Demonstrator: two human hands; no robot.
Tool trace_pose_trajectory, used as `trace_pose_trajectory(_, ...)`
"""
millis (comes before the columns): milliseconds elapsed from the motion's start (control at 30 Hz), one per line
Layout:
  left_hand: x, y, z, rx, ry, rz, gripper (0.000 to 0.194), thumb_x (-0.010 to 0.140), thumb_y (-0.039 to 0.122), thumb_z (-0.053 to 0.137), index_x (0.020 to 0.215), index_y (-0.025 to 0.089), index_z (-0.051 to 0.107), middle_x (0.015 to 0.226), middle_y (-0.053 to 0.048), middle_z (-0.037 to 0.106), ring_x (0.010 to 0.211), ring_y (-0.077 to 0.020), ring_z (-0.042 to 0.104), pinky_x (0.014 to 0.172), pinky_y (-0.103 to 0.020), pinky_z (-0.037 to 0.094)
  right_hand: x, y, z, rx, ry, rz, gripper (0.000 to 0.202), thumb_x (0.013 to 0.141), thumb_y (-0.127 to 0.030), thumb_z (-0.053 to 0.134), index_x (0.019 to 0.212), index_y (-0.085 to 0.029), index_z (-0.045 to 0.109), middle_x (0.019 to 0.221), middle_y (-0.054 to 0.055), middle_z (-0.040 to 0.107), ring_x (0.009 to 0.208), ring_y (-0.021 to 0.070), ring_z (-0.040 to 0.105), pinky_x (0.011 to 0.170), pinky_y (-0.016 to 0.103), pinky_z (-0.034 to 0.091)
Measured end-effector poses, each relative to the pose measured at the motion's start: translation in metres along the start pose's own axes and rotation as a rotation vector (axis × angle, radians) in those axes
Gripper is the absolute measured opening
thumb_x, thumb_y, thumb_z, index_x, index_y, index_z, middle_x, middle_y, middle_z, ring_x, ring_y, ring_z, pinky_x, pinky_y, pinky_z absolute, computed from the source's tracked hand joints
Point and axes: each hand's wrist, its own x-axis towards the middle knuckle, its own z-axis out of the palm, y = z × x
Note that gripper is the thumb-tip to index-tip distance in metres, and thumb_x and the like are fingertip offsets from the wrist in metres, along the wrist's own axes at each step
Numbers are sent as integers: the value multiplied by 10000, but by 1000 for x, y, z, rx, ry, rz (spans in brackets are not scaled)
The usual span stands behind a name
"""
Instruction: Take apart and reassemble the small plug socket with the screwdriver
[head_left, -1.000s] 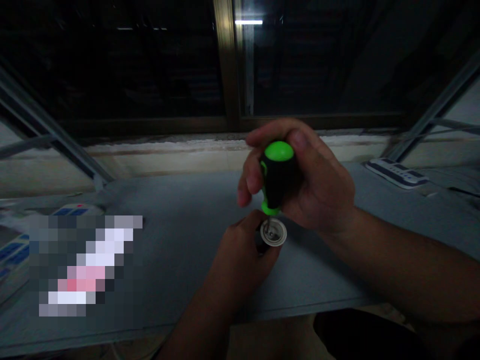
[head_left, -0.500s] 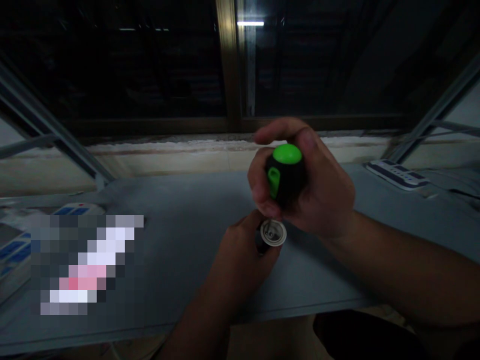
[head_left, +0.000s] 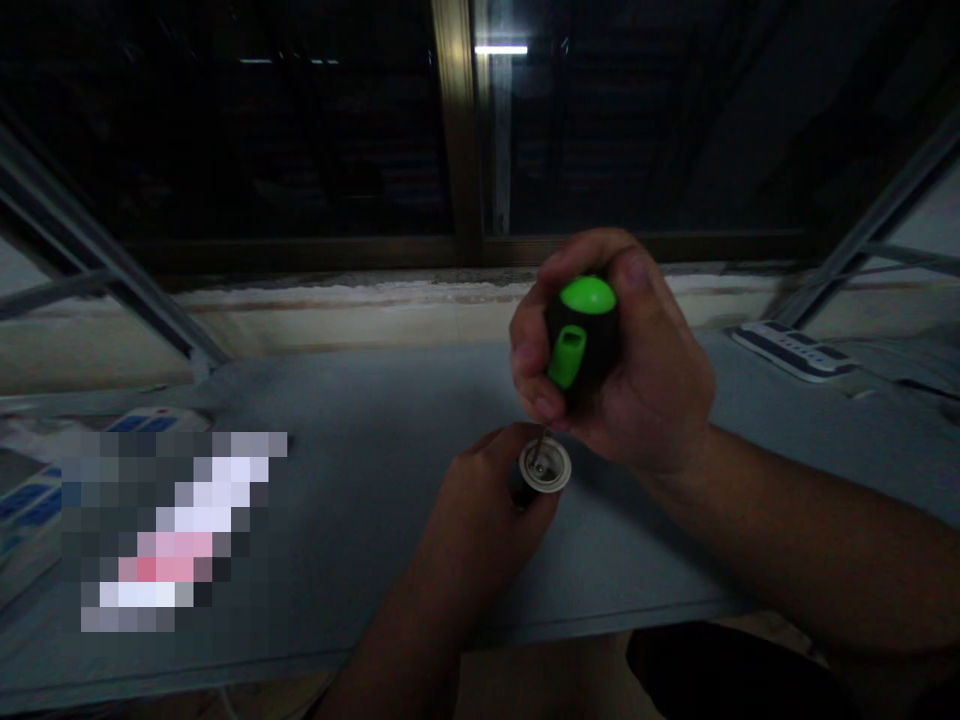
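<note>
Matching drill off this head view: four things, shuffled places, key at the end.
1. Green-and-black screwdriver
2. Silver-rimmed cylinder
3. Dark-trimmed power strip
4. Dark window

A. On the table, toward the right side of the picture
B. Gripped in the right hand
C. Behind the table, at the top of the picture
D. Held by the left hand

Pairs: 1-B, 2-D, 3-A, 4-C
</note>
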Motion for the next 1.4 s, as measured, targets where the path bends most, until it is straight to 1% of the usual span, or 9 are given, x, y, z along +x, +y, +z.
trace_pose_trajectory(167,-1,-1,-1,0,10,-21,231,827,173,695,1042,232,632,1006,-35,714,888,-220,717,735,-308,578,3,-13,2,7,77,3,288,1065,-455,427,877,-275,549,655,-44,552,397,93,394,342,174,295)
trace_pose_trajectory(400,-1,-1,-1,-6,56,-60,246,835,189,679,1072,232,627,991,-34,714,847,-214,710,708,-305,561,2,-8,-5,-60,-15,16,232,1067,-435,449,910,-280,518,679,-60,557,401,90,412,356,182,310)
trace_pose_trajectory(667,-2,0,-2,-14,61,-96,190,858,247,691,1035,239,623,926,-30,743,810,-224,734,666,-295,533,-3,-6,-4,-61,-75,-46,222,981,-494,626,916,-291,565,701,-62,599,430,87,402,370,204,322)
trace_pose_trajectory(800,-1,0,-2,9,87,-112,194,839,255,724,1000,234,617,916,-37,755,776,-226,741,638,-289,529,-5,-8,-5,-117,-90,-132,143,928,-385,725,901,-278,635,861,-53,601,486,60,515,389,192,421)
trace_pose_trajectory(933,-1,2,-1,-11,103,-109,211,833,243,736,1003,231,613,917,-34,754,767,-222,746,640,-288,548,-4,-10,-8,-209,-124,-175,143,925,-407,726,907,-268,749,893,-8,661,694,115,670,613,238,586)
trace_pose_trajectory(1067,-2,3,-1,-44,139,-105,217,833,242,746,1013,226,626,919,-33,751,771,-218,749,646,-289,575,-2,-15,-5,-140,-157,-101,163,995,-280,628,960,-247,784,822,0,645,704,147,649,614,289,560)
trace_pose_trajectory(1200,-3,2,0,-113,148,-87,214,843,253,750,1024,227,639,912,-23,754,751,-195,745,628,-269,597,-1,-23,1,-37,-111,-37,233,987,-130,479,897,-243,661,685,-44,593,533,108,527,492,239,447)
trace_pose_trajectory(1300,-4,2,0,-144,139,-83,230,843,237,743,1055,225,653,938,-27,760,756,-188,747,621,-259,613,-2,-26,5,-24,-10,13,122,948,-256,590,853,-286,519,604,-84,561,430,104,432,413,215,388)
trace_pose_trajectory(1400,-3,2,0,-146,156,-90,242,824,225,757,1045,214,660,944,-37,768,763,-193,755,620,-258,626,-3,-25,9,-63,12,-15,288,878,-361,711,821,-291,437,609,-83,564,387,103,403,364,217,377)
